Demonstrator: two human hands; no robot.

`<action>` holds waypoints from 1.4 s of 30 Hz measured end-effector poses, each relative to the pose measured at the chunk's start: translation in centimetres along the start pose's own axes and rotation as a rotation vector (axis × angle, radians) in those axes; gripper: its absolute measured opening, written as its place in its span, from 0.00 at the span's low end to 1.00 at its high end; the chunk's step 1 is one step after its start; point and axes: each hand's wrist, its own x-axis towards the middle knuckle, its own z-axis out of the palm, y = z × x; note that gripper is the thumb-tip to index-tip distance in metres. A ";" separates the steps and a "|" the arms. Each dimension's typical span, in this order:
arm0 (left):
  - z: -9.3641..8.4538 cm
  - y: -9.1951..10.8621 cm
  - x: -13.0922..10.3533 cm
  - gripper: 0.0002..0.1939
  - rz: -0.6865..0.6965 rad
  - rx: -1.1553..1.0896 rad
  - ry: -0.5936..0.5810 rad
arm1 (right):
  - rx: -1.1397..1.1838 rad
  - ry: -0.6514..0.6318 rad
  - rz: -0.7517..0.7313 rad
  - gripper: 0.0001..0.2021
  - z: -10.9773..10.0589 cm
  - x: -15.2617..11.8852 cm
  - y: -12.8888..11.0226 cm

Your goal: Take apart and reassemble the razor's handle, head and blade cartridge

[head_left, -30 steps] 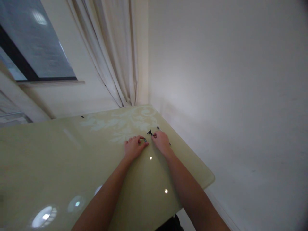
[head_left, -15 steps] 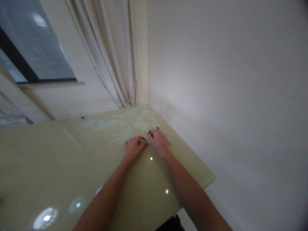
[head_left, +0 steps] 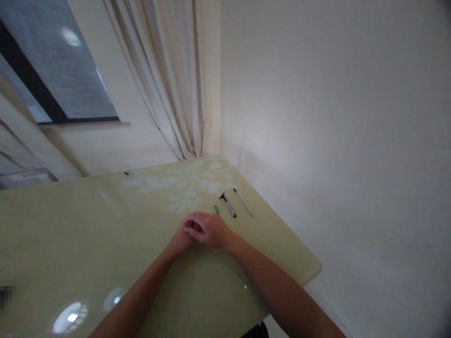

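Note:
My right hand (head_left: 214, 230) lies over my left hand (head_left: 183, 236) near the middle of the glossy table (head_left: 88, 225). The right fingers are curled round the left hand, whose own fingers are mostly hidden. Just beyond the hands lies a small green-and-dark piece (head_left: 216, 209). Right of it rests a razor (head_left: 229, 207) with a dark head and grey handle. Farther right is a white toothbrush (head_left: 244, 203) with a dark head. All three lie apart, roughly parallel, touched by neither hand.
A small dark object (head_left: 126, 173) lies near the table's far edge. Beyond that edge hang pale curtains (head_left: 172, 80) beside a window (head_left: 81, 70). A bare wall (head_left: 334, 117) runs along the right. A clear container (head_left: 30, 176) shows at the far left.
Both hands have left the small green piece and the razor, drawn back toward me and come together. The razor and toothbrush are now fully uncovered.

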 end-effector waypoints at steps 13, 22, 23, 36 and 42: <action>-2.7 0.3 -9.2 0.11 -0.124 -0.342 -0.051 | -0.028 -0.123 -0.170 0.15 0.0 -1.2 -4.3; -4.3 0.6 -8.0 0.20 -0.061 -0.488 -0.121 | -0.036 -0.209 -0.124 0.16 -0.2 -1.2 -2.2; -4.3 0.5 -7.9 0.20 -0.058 -0.503 -0.103 | -0.033 -0.214 -0.128 0.18 -0.2 -1.3 -2.4; -5.2 -0.9 -7.4 0.16 -0.182 -0.443 0.100 | -0.013 -0.195 -0.191 0.19 -0.8 -0.6 -2.3; -4.8 -1.4 -6.9 0.21 -0.155 -0.317 0.145 | -0.225 -0.025 0.173 0.11 -2.8 0.4 0.9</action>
